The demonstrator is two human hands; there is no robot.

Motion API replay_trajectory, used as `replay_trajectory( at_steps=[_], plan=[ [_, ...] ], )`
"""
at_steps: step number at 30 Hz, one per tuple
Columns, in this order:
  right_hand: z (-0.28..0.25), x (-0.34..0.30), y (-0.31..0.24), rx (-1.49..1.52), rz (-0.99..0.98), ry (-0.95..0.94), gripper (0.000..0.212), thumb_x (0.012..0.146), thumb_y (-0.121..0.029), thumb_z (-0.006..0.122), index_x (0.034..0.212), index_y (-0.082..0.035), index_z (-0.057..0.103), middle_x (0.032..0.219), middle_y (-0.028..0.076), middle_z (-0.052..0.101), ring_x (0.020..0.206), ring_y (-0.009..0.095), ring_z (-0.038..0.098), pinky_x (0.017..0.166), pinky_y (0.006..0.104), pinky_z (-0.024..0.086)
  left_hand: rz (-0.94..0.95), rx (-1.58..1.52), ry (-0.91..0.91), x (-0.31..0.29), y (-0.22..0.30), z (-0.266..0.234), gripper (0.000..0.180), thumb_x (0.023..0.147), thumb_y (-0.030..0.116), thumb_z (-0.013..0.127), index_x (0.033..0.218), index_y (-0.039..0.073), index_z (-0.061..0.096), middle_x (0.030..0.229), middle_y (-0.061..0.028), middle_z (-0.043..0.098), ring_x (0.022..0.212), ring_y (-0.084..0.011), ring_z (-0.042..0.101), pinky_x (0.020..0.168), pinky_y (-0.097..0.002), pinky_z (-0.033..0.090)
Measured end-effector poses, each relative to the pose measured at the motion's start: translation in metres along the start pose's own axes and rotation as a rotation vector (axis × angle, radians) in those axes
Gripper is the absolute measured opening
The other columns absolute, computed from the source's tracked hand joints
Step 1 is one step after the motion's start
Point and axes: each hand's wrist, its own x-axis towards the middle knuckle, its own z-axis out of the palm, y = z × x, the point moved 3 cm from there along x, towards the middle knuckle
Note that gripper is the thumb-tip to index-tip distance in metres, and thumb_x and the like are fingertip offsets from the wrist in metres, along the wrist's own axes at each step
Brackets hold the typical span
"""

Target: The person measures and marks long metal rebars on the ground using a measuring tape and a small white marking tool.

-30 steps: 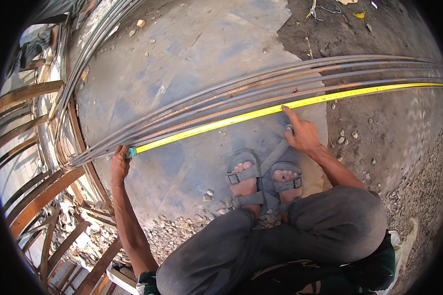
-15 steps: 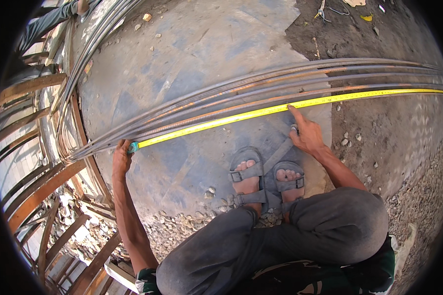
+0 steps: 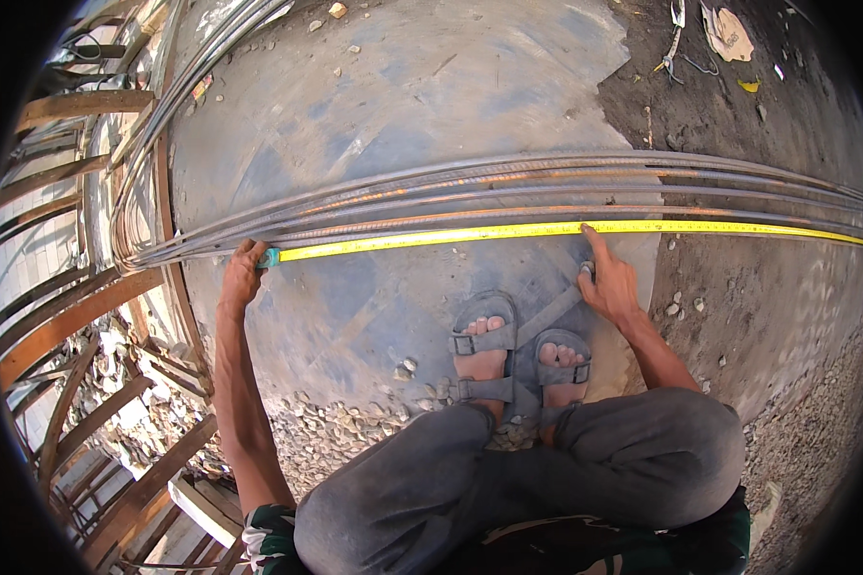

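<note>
Person squats on a concrete slab [image 3: 431, 105], feet in grey sandals [image 3: 508, 359], facing a bundle of steel rebar [image 3: 508, 187] that lies across the slab. A yellow tape measure [image 3: 508, 233] runs just beside the nearest bar, parallel to it, so readings transfer straight onto the steel. Left hand [image 3: 243, 273] is closed around the tape's blue end piece, pinning it at the bar ends as the zero reference. Right hand [image 3: 612, 283] grips nothing: index finger extended, tip pressing the tape flat at one reading. Bent rusty bars [image 3: 77, 316] are stacked at left.
</note>
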Motion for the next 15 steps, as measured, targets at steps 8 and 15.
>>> replay_trajectory(
  at_steps=[8, 15],
  plan=[
    [0.002, 0.000, 0.003, -0.073, 0.017, -0.056, 0.076, 0.076, -0.016, 0.060, 0.148, -0.015, 0.034, 0.099, 0.024, 0.066, 0.076, 0.041, 0.065, 0.068, 0.0498, 0.053, 0.025, 0.028, -0.006, -0.005, -0.010, 0.008, 0.049, 0.073, -0.009, 0.068, 0.116, 0.013, 0.060, 0.101, -0.0146, 0.059, 0.098, -0.0374, 0.060, 0.081, -0.0442, 0.050],
    [-0.003, 0.001, -0.002, -0.083, 0.023, -0.067, 0.076, 0.076, -0.015, 0.060, 0.148, -0.015, 0.033, 0.100, 0.023, 0.066, 0.076, 0.042, 0.065, 0.069, 0.0507, 0.053, 0.019, 0.017, 0.004, -0.004, -0.003, 0.007, 0.052, 0.074, -0.009, 0.068, 0.120, 0.014, 0.059, 0.103, -0.0144, 0.060, 0.098, -0.0373, 0.061, 0.082, -0.0443, 0.051]
  ],
)
